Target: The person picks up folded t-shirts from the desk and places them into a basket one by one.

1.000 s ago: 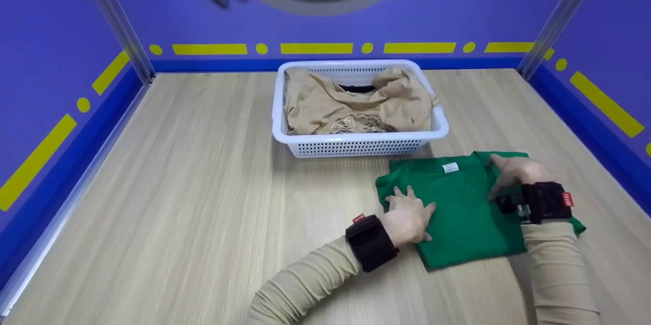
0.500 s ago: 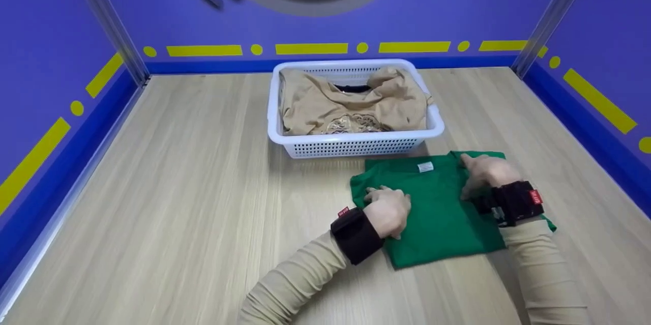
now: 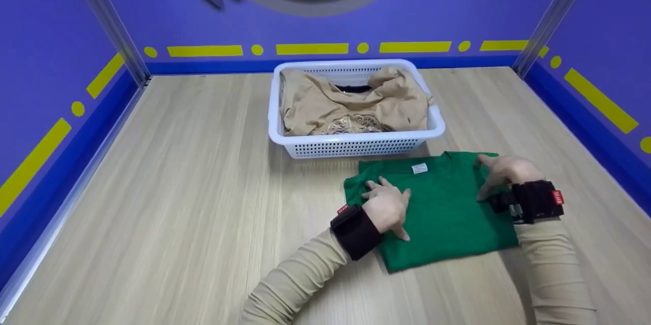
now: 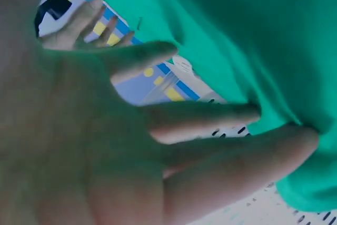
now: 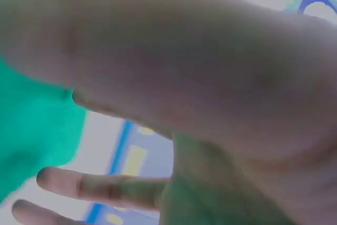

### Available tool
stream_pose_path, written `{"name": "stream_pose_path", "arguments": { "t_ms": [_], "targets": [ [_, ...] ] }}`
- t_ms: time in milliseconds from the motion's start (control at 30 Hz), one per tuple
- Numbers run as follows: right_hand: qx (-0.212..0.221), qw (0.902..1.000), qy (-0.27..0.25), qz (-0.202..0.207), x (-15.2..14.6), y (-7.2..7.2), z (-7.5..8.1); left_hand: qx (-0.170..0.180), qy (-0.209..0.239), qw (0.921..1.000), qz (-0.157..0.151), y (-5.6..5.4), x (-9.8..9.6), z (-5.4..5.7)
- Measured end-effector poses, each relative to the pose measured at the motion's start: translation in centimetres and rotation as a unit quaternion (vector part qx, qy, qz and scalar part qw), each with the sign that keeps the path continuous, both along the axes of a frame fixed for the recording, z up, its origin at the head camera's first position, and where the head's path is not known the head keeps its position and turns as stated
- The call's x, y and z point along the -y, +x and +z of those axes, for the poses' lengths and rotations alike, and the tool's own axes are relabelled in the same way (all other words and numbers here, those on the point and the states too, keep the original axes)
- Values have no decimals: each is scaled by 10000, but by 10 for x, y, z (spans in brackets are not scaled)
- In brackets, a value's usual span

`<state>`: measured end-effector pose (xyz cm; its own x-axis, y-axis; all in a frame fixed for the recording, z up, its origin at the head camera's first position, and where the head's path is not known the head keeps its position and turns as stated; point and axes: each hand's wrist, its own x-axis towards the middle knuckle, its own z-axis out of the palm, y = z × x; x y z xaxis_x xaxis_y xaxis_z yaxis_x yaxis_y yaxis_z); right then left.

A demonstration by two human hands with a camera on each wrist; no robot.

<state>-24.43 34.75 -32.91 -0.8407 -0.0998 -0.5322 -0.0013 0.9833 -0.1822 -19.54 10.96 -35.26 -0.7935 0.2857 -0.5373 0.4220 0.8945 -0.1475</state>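
Note:
A green T-shirt (image 3: 447, 213) lies folded into a rough rectangle on the table, its white neck label (image 3: 419, 168) at the far edge. My left hand (image 3: 387, 207) rests on the shirt's left part with fingers spread; in the left wrist view its straight fingertips (image 4: 300, 138) touch the green cloth. On the shirt's right side is my right hand (image 3: 511, 172), fingers extended, fingertips at the cloth near the far right corner. The right wrist view shows the right hand's fingers (image 5: 105, 185) stretched out at the shirt's edge.
A white perforated basket (image 3: 356, 138) stands behind the shirt, holding a beige garment (image 3: 351, 106) with a patterned print and something black. Blue-purple walls (image 3: 325, 30) with yellow stripes close off the back and both sides of the wooden table (image 3: 203, 177).
The shirt has shifted left in view, partly along with the whole scene. My left fingers drew together, then spread again. My right hand moved left, then back right across the shirt.

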Motion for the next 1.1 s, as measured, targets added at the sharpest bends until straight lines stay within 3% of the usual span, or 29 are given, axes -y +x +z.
{"name": "stream_pose_path", "arguments": {
  "t_ms": [200, 533, 900, 1100],
  "targets": [
    [151, 9998, -16, -108, 10, -3, -8, 74, 94, 9995, -277, -5, 9, -1],
    [44, 9993, 36, 364, 29, -4, -11, 106, 355, 9982, -464, -11, 35, -3],
    [103, 9991, -89, 393, 54, -4, -17, 189, 684, 9963, -494, -18, 73, -5],
    [-347, 9955, 176, 869, 71, -2, -20, 173, 951, 9949, -272, -19, 96, -6]
  ]
}}
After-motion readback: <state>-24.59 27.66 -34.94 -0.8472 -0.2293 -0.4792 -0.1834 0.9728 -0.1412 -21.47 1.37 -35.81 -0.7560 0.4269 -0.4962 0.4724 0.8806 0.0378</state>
